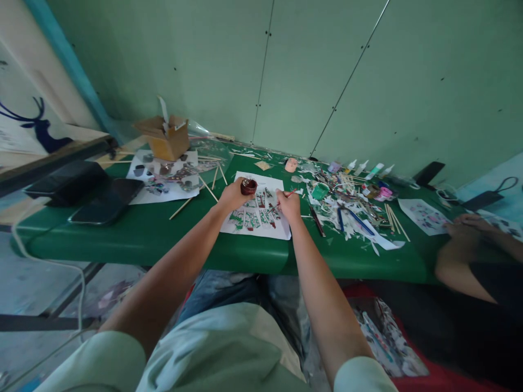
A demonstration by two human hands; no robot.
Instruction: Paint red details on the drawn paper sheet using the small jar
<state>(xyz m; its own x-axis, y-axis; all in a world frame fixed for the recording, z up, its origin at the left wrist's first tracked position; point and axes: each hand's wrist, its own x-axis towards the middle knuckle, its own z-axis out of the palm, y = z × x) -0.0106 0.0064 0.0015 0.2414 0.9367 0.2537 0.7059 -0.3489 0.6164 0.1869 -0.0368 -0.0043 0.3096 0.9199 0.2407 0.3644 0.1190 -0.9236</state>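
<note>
My left hand (232, 197) is closed around a small open jar (248, 187) of dark red paint, held over a white paper sheet (274, 181). Pinched in my right hand (289, 206) is a thin reddish paintbrush (291, 193); its tip is too small to make out. Between the two hands, several flat pieces (252, 220) with green, white and dark red patches lie on the sheet. A dark pen-like stick (316, 221) rests on the green table covering just right of my right hand.
Scraps, tools and a green paint pot (320, 190) clutter the right. Small bottles (361, 167) stand behind. At left are a cardboard box (169, 142), another sheet (139, 197), loose wooden sticks (180, 209) and a dark phone (107, 200). A co-worker's hands (468, 224) are at far right.
</note>
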